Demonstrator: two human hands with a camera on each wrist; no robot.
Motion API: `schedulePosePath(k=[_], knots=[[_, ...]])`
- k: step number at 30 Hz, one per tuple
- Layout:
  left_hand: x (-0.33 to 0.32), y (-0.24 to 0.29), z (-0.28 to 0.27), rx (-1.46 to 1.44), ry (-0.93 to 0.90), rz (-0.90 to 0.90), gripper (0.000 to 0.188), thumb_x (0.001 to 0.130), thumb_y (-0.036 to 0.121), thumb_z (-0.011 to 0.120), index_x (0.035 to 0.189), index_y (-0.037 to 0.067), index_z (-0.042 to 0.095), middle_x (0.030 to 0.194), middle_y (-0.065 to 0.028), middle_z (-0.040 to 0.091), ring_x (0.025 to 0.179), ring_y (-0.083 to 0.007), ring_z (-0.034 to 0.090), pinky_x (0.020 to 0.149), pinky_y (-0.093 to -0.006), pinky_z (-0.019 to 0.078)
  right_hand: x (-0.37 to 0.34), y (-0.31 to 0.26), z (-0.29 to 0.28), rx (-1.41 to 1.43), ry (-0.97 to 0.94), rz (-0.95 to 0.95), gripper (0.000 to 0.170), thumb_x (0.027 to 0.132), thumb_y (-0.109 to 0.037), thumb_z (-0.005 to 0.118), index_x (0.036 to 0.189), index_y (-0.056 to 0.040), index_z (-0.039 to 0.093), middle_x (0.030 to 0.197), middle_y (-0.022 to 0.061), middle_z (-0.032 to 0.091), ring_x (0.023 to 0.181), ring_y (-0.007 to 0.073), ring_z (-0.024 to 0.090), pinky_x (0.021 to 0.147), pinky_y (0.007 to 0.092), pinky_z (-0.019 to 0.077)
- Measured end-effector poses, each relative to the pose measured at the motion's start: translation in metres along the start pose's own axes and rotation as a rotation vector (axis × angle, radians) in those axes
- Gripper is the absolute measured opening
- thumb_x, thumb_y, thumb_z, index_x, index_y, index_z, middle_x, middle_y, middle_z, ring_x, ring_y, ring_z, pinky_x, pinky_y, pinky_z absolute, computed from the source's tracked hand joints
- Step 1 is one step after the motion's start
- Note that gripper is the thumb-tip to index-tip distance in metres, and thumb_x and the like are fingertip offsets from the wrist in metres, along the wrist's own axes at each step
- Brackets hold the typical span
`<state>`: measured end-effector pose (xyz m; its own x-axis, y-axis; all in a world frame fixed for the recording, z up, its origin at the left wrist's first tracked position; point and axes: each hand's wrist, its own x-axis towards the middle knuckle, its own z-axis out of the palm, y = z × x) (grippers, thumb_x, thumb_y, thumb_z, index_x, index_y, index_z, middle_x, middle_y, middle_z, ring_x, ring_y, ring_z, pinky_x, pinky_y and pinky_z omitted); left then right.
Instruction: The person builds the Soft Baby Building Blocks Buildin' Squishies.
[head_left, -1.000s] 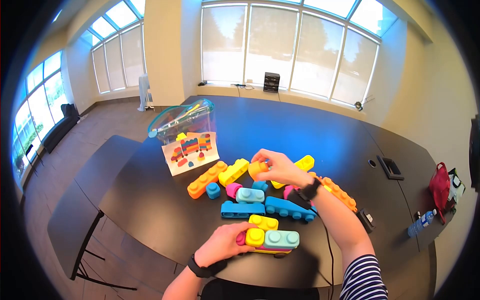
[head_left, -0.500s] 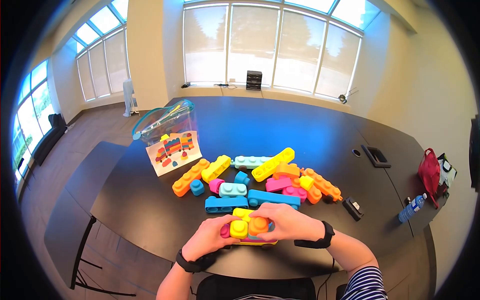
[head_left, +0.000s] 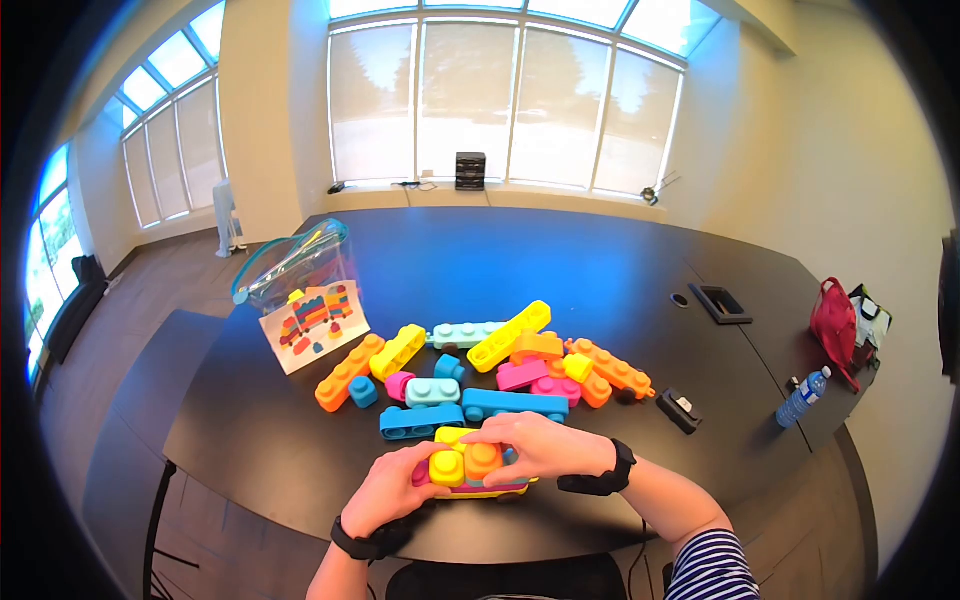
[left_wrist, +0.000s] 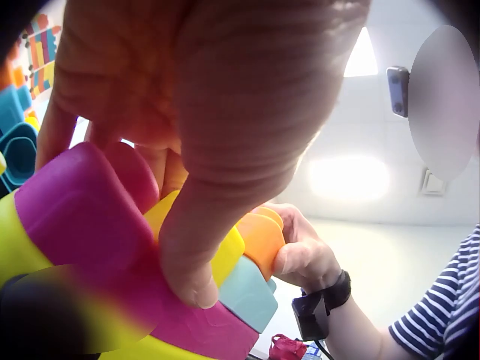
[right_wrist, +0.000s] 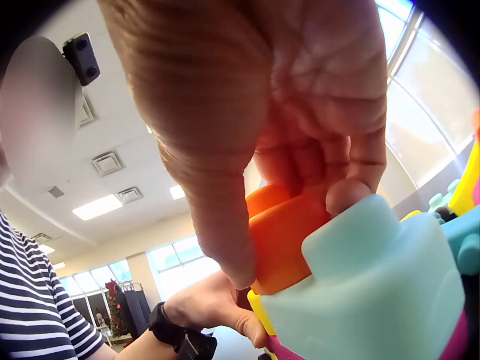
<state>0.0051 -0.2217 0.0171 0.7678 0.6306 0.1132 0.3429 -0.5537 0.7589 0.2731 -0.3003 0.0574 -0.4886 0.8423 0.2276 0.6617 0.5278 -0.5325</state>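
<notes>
Near the table's front edge is a toy block vehicle with a magenta and yellow wheeled base [head_left: 480, 492]. My left hand [head_left: 385, 487] grips its left end, thumb pressed along the magenta side in the left wrist view. My right hand [head_left: 540, 447] pinches an orange block [head_left: 483, 460] between thumb and fingers. This block sits on the pale blue block [right_wrist: 375, 292], covering one end, right beside a yellow square block [head_left: 447, 468]. One pale blue stud stays uncovered in the right wrist view. Another yellow block [head_left: 452, 436] shows behind, partly hidden by my fingers.
Beyond the vehicle lie blue bars [head_left: 515, 404], an orange bar [head_left: 350, 372], a yellow bar [head_left: 510, 337] and several other blocks. A picture card [head_left: 315, 325] leans on a clear bag [head_left: 325, 260]. A black device [head_left: 680, 410] and water bottle [head_left: 803, 398] stand right.
My right hand has brought the orange block from among the loose blocks down to the vehicle and onto the pale blue block. My left hand has kept its grip; the head view has turned right.
</notes>
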Motion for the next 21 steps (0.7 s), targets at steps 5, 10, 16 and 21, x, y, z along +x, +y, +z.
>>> schedulePosePath(k=[5,10,16,21], knots=[[0.0,0.0,0.0,-0.007,0.03,0.041,0.058,0.078,0.017,0.094,0.13,0.01,0.068,0.112,-0.0154,0.077,0.105,-0.0387,0.072,0.093,-0.0429,0.0576,-0.016,0.011,-0.053,0.184,0.176,0.309,0.061,0.088,-0.03,0.088,0.142,-0.0101,0.068,0.126,0.0067,0.075,0.106,0.0179,0.069,0.088,0.0344,0.0569],[0.0,-0.001,-0.001,0.006,0.028,0.034,0.062,0.074,0.013,0.096,0.13,0.008,0.068,0.113,-0.0139,0.078,0.103,-0.0348,0.075,0.093,-0.0395,0.0583,-0.058,0.121,-0.074,-0.494,0.506,0.565,0.053,0.084,-0.034,0.088,0.126,-0.0061,0.074,0.118,0.0146,0.075,0.105,0.0322,0.071,0.093,0.0428,0.0579],[0.001,0.0,0.001,0.004,0.031,0.017,0.062,0.074,0.013,0.096,0.129,0.008,0.069,0.113,-0.0137,0.078,0.103,-0.0346,0.075,0.093,-0.0394,0.0584,-0.069,0.158,-0.059,-0.335,0.5,0.538,0.056,0.081,-0.039,0.089,0.126,-0.0082,0.074,0.109,0.0176,0.073,0.11,0.0375,0.069,0.096,0.0455,0.0564],[0.002,0.0,0.002,0.001,0.031,0.034,0.062,0.074,0.012,0.096,0.129,0.007,0.069,0.112,-0.0137,0.078,0.103,-0.0323,0.076,0.093,-0.0377,0.0586,-0.016,0.109,-0.062,-0.253,0.565,0.37,0.058,0.083,-0.038,0.088,0.131,-0.0082,0.072,0.114,0.0162,0.073,0.108,0.0348,0.068,0.096,0.0426,0.0552]])
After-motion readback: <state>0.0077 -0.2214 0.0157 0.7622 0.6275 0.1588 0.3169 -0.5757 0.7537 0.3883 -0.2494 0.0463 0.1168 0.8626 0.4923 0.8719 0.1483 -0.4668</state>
